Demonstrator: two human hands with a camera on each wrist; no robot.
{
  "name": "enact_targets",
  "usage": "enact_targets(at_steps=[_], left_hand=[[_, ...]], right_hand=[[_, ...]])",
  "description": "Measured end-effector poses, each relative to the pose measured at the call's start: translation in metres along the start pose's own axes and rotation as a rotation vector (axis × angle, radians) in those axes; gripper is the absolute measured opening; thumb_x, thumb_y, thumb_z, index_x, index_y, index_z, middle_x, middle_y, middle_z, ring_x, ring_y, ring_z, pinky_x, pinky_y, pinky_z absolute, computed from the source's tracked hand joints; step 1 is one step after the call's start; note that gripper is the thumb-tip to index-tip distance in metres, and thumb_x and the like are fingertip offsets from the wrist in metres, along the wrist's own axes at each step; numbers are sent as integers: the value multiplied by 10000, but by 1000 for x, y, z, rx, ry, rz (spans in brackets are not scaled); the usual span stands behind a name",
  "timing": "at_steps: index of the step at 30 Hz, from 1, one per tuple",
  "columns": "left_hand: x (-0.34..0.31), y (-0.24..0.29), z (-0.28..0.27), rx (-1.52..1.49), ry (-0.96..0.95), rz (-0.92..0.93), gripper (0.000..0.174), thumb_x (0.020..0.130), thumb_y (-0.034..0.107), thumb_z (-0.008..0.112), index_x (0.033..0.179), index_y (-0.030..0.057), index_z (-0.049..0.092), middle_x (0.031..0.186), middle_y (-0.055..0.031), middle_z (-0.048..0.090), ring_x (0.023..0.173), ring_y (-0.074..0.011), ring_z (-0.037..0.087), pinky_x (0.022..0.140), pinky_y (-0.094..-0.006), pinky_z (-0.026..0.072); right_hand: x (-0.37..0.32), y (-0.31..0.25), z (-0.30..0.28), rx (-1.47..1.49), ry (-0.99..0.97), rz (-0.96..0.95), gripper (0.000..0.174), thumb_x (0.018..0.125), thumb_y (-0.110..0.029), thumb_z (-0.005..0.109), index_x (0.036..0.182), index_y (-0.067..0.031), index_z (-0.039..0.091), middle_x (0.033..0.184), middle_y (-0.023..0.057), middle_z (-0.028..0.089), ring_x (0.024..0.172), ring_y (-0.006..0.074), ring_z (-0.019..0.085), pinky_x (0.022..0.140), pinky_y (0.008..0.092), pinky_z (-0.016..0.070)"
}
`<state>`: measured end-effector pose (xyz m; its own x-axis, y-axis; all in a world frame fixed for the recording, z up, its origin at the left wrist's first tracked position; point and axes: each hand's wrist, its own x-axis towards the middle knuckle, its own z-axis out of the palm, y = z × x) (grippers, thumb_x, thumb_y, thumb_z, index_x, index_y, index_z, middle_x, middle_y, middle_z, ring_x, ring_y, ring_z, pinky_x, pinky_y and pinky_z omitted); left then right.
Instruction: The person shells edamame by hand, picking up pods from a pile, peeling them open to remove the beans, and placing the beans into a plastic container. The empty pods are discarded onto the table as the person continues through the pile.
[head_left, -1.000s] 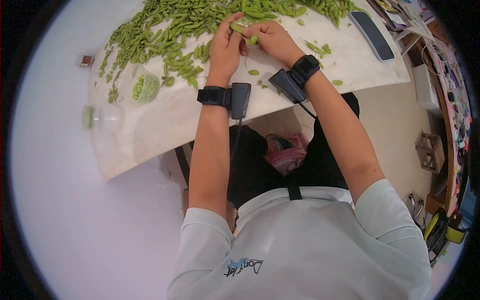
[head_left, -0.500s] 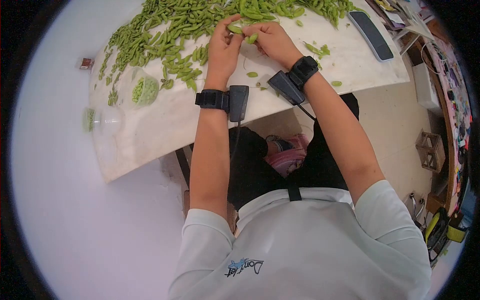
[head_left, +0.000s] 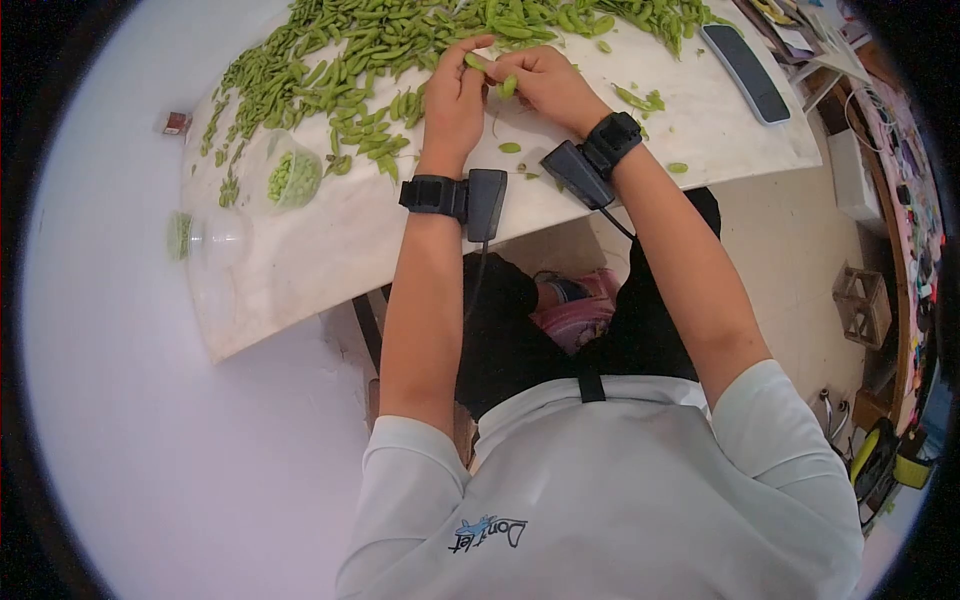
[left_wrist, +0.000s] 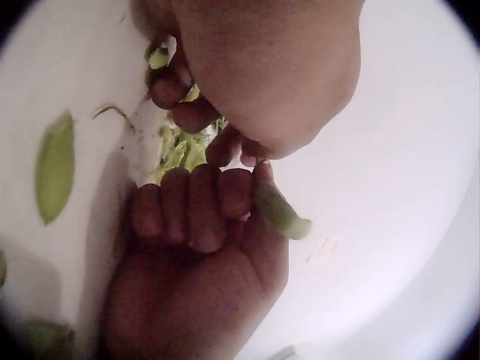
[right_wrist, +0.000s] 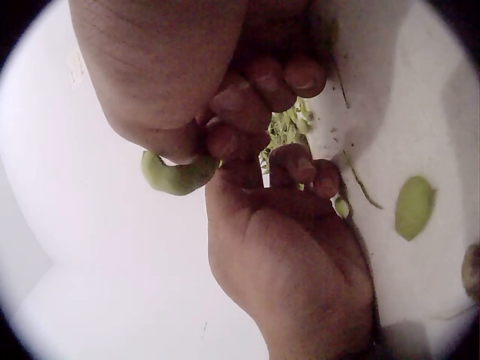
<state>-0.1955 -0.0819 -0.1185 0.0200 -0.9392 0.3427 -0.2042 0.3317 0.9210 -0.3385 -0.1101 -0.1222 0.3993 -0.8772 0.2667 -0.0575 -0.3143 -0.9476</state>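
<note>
My left hand point(head_left: 453, 110) and right hand point(head_left: 550, 82) meet over the near edge of the heap of green soybean pods point(head_left: 380, 40). At their fingertips, a soybean pod point(head_left: 475, 62) is pinched between them. A second pod point(head_left: 508, 86) shows beside the right thumb. In the right wrist view, a curved pod point(right_wrist: 178, 176) sticks out at the right hand's thumb, one end close to the left fingers. A small green piece point(left_wrist: 157, 58) shows at the left hand's curled fingers in the left wrist view. Parts of the pods are hidden by the fingers.
A clear cup of shelled beans point(head_left: 295, 178) is on the left of the white table point(head_left: 300, 260). Another clear container point(head_left: 215, 238) sits near the left edge, green at one end. A phone point(head_left: 745, 72) lies at the right. One loose pod point(head_left: 510, 147) lies near the hands.
The pod at the fingertips has turned and shows less of its length. The left fingers have shifted slightly around it. Both arms stay in nearly the same place.
</note>
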Motion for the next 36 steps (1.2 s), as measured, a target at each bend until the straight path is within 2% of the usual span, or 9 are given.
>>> enact_targets(at_steps=[5, 8, 17, 20, 23, 26, 29, 32, 36], left_hand=[[1, 0, -2, 71, -59, 44, 311, 863, 48, 373, 1089, 56, 587, 677, 25, 499, 535, -34, 380, 465, -188, 305], [1, -8, -1, -56, -39, 7, 324, 858, 51, 376, 1108, 58, 583, 683, 29, 499, 554, -31, 382, 476, -184, 307], [2, -6, -3, 27, -112, -3, 293, 924, 126, 460, 1198, 100, 558, 774, 27, 538, 594, -33, 414, 524, -168, 353], [2, -8, -1, -51, -116, 10, 297, 942, 142, 441, 1218, 108, 544, 787, 30, 543, 609, -36, 424, 537, -172, 369], [-1, -7, 0, -48, -119, 3, 307, 944, 134, 432, 1233, 109, 532, 807, 29, 550, 623, -39, 437, 548, -176, 384], [0, -3, 2, -24, -96, 0, 342, 901, 74, 404, 1217, 51, 532, 732, -21, 542, 580, -80, 468, 547, -227, 404], [-1, -3, -1, -38, -131, -34, 367, 892, 69, 394, 1228, 106, 536, 779, 22, 536, 626, -39, 445, 549, -184, 387], [1, -4, 0, -83, -126, -27, 344, 864, 58, 381, 1154, 82, 565, 738, 17, 519, 609, -42, 441, 536, -189, 380], [1, -7, -2, -61, -89, -29, 263, 862, 68, 388, 1042, 50, 580, 703, 14, 513, 587, -50, 443, 516, -199, 368]], right_hand=[[0, 3, 0, 63, 20, 26, 296, 869, -280, 560, 842, -7, 671, 523, 7, 502, 448, 72, 405, 428, 258, 330], [0, 4, 2, 187, 83, 54, 301, 870, -284, 561, 834, -10, 679, 525, -3, 504, 440, 69, 407, 411, 254, 325], [-1, 1, -1, 155, 102, 62, 272, 871, -268, 563, 870, -32, 696, 538, -7, 519, 448, 67, 439, 416, 241, 348], [0, 3, -1, 182, 90, 88, 249, 872, -247, 551, 915, -52, 700, 538, -10, 514, 450, 67, 439, 419, 236, 353], [-2, 1, -1, 164, 86, 90, 217, 874, -230, 542, 862, -46, 657, 570, -23, 509, 490, 61, 460, 447, 218, 350], [-1, 4, -1, 183, 85, 88, 229, 875, -235, 547, 854, -34, 654, 596, -14, 530, 496, 62, 460, 452, 220, 359], [-2, -1, -3, 170, 44, 106, 246, 870, -254, 559, 849, -27, 654, 624, -11, 554, 502, 62, 464, 456, 221, 368], [-2, -3, -6, 135, 12, 160, 265, 863, -274, 571, 862, -24, 662, 632, -16, 563, 504, 61, 468, 466, 219, 382], [0, 4, 1, 128, 64, 24, 257, 865, -257, 568, 865, -35, 698, 505, -15, 491, 432, 60, 413, 412, 236, 335]])
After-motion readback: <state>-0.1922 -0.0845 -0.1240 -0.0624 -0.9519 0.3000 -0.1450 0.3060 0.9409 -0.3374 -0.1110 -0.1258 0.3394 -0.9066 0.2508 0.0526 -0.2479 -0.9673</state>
